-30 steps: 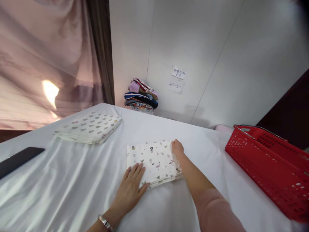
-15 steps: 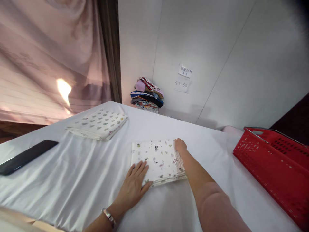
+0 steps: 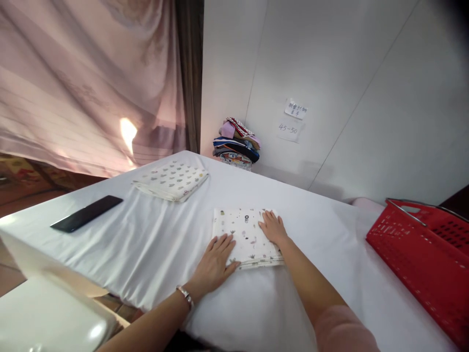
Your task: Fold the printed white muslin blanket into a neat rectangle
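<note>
A folded white cloth (image 3: pixel 246 239) with small printed figures lies flat on the white-covered table (image 3: pixel 154 254) in front of me. My left hand (image 3: pixel 217 261) rests flat on its near left corner, fingers stretched out, a silver bracelet at the wrist. On the cloth's far right part lies my right hand (image 3: pixel 273 227), palm down with the fingers extended. Layered edges of the cloth show along its near side. Farther left is a second folded cloth (image 3: pixel 174 180), white with rows of grey-green prints, which neither hand touches.
A black phone-like slab (image 3: pixel 87 213) lies at the table's left. At the right stands a red perforated basket (image 3: pixel 421 264) with metal handles. Folded fabrics are stacked (image 3: pixel 237 143) by the wall behind. A white smooth object (image 3: pixel 51 318) is at lower left, and a pink curtain (image 3: pixel 91 88) hangs beyond.
My right hand has moved from the cloth's far right edge onto its top and now lies flat. My left hand stays on the near left corner. The view has shifted left.
</note>
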The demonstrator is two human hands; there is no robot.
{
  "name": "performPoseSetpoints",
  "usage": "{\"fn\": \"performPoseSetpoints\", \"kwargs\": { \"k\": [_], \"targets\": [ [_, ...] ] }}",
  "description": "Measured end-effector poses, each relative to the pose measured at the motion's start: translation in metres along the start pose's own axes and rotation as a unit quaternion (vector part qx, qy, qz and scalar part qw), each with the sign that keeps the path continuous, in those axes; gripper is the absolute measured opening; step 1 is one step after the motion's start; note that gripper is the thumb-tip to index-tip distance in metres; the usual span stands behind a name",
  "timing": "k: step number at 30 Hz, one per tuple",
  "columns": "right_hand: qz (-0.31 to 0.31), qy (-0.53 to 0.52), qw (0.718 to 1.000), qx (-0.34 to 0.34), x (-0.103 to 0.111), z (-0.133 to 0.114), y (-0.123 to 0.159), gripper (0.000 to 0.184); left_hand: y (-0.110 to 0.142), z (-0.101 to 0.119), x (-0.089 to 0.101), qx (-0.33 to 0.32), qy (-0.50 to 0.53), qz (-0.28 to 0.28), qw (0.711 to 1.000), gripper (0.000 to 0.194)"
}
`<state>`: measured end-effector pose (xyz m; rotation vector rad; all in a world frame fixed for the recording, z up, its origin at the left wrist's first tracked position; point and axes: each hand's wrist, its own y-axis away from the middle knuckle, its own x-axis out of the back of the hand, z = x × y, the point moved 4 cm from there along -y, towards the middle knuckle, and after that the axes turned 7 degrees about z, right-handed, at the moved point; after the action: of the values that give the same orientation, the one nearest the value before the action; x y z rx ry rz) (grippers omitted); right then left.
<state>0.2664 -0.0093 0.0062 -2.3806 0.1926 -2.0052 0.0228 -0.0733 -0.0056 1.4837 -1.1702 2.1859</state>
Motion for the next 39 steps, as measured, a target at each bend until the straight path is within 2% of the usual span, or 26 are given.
{"fn": "performPoseSetpoints", "kwargs": {
  "k": [2, 6, 8, 10, 11, 12, 14, 17, 21, 23, 25, 28, 30, 32, 35, 39],
  "targets": [
    [-0.009, -0.004, 1.0, -0.013, 0.004, -0.003, 0.002, 0.053, 0.001, 0.0, 0.0, 0.003, -0.002, -0.001, 1.0, 0.057],
    [0.047, -0.001, 0.998, 0.028, 0.011, -0.012, 0.022, 0.055, 0.001, 0.001, 0.0, 0.008, -0.005, 0.001, 1.0, 0.057],
    [0.032, -0.012, 0.999, 0.034, 0.007, -0.012, 0.035, 0.055, 0.0, 0.002, 0.0, 0.007, -0.001, 0.006, 1.0, 0.056],
    [-0.003, -0.047, 0.999, 0.011, 0.003, -0.008, 0.044, 0.053, -0.001, 0.002, 0.0, 0.007, 0.006, 0.012, 1.0, 0.056],
    [-0.001, -0.072, 0.997, -0.005, 0.003, -0.005, 0.047, 0.051, -0.002, 0.002, 0.0, 0.008, 0.009, 0.012, 1.0, 0.056],
    [0.023, -0.101, 0.994, -0.019, 0.007, -0.002, 0.05, 0.048, -0.003, 0.002, 0.0, 0.009, 0.011, 0.012, 1.0, 0.055],
    [0.114, -0.162, 0.98, -0.032, 0.017, 0.006, 0.057, 0.043, -0.004, 0.002, 0.0, 0.009, 0.011, 0.011, 1.0, 0.055],
    [0.23, -0.25, 0.94, -0.045, 0.026, 0.021, 0.079, 0.037, -0.005, 0.003, 0.001, 0.01, 0.009, 0.021, 1.0, 0.054],
    [0.26, -0.3, 0.91, -0.122, 0.013, 0.044, 0.12, 0.039, -0.002, 0.01, 0.01, -0.014, 0.006, 0.045, 0.999, 0.056],
    [0.264, -0.294, 0.908, -0.141, 0.006, 0.053, 0.135, 0.041, 0.001, 0.017, 0.015, -0.056, 0.007, 0.043, 0.997, 0.056],
    [0.264, -0.272, 0.917, -0.124, 0.004, 0.056, 0.144, 0.046, 0.004, 0.024, 0.02, -0.087, 0.004, 0.032, 0.996, 0.051],
    [0.233, -0.204, 0.95, -0.036, 0.007, 0.05, 0.147, 0.055, 0.005, 0.027, 0.025, -0.092, -0.012, 0.011, 0.996, 0.042],
    [0.181, -0.141, 0.973, 0.036, 0.008, 0.041, 0.145, 0.06, 0.004, 0.026, 0.027, -0.084, -0.028, -0.006, 0.996, 0.04],
    [0.126, -0.077, 0.986, 0.08, 0.01, 0.035, 0.142, 0.063, 0.002, 0.025, 0.028, -0.079, -0.048, -0.025, 0.995, 0.045],
    [0.088, 0.001, 0.991, 0.104, 0.014, 0.032, 0.137, 0.064, -0.002, 0.027, 0.026, -0.079, -0.08, -0.052, 0.992, 0.055],
    [0.095, 0.06, 0.983, 0.144, 0.018, 0.032, 0.128, 0.059, -0.009, 0.032, 0.023, -0.062, -0.113, -0.098, 0.987, 0.062]
  ]
}}
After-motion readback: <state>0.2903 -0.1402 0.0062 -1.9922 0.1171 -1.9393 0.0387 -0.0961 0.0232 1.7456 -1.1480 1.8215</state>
